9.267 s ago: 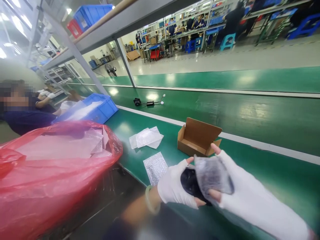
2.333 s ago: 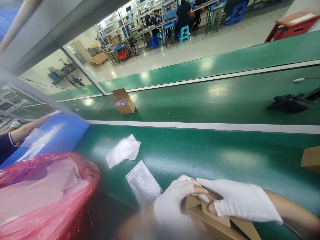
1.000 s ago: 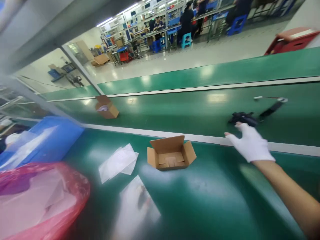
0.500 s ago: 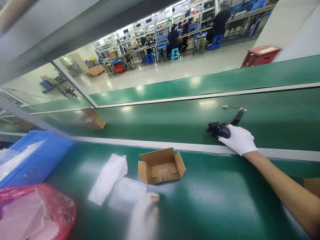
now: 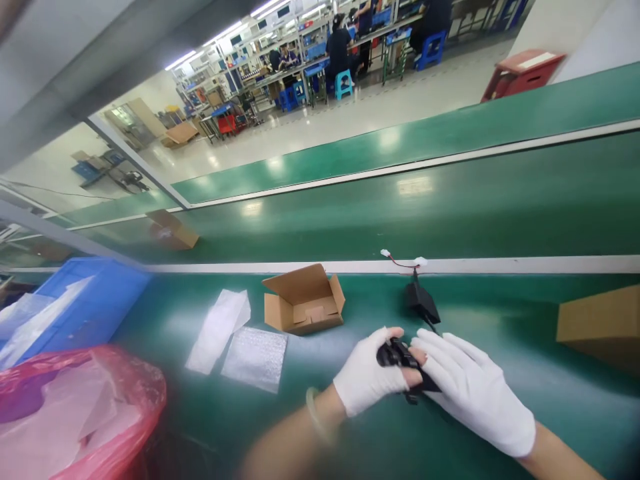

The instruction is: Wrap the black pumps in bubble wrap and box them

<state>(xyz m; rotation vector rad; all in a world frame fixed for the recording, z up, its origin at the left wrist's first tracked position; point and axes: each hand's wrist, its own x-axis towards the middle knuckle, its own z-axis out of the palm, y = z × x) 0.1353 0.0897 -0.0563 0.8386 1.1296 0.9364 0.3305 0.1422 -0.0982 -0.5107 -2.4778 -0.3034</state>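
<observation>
In white gloves with bare fingertips, both of my hands meet at the lower right over a black plastic device (image 5: 400, 355) with knobby parts. My left hand (image 5: 370, 373) pinches its left end between thumb and fingers. Against its other side lies my right hand (image 5: 473, 387), fingers long and close together, covering part of it. Just beyond, a black box-shaped part (image 5: 421, 303) is joined by a dark cable. A thin red-and-black wire with white connectors (image 5: 421, 262) runs from that part onto the pale strip. What exactly the device is, I cannot tell.
An opened cardboard box (image 5: 313, 313) stands left of my hands, beside a white sheet bag (image 5: 220, 330) and a bubble-wrap pouch (image 5: 256, 359). Further left are a blue bin (image 5: 107, 300) and a pink plastic bag (image 5: 150, 393). Another carton (image 5: 600, 323) stands right; people sit far behind.
My right hand has brought the black device from the far belt to the near surface, its wire trailing. My left hand has moved right and taken hold of the device too.
</observation>
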